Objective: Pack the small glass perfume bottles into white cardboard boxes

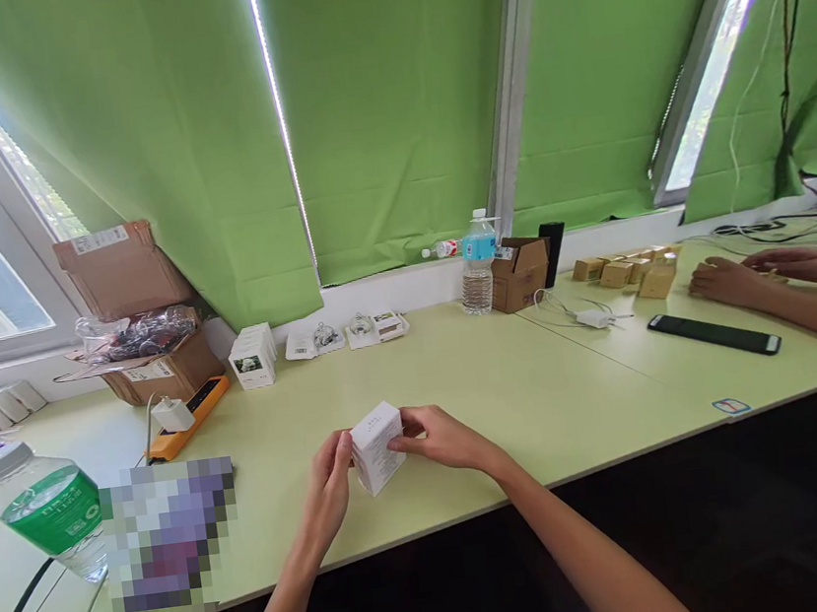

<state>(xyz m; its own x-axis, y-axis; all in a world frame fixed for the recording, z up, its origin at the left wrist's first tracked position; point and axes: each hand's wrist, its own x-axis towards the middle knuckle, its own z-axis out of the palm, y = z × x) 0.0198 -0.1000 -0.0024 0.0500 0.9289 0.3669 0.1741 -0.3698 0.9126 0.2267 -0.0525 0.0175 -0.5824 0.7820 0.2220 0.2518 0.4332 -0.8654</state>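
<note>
Between my two hands is a small white carton [380, 453] with fine print on its side, held tilted just over the table near its front edge. My left hand [330, 479] grips its left side, the thumb along the edge. From the right, my right hand [439, 433] closes on it, thumb on the printed face and fingers behind. Farther back stand several similar white cartons [252, 357] in a group. Next to them, clear packs with small items [324, 336] lie beside an opened white box [388, 326].
At left are a water bottle [50, 509], an orange power strip [191, 419], a blurred flat object [174, 543] and an open cardboard box [155, 372]. A large bottle [478, 263] stands at the back. At right lie a phone [714, 334], small tan boxes [617, 272] and another person's hands [729, 281].
</note>
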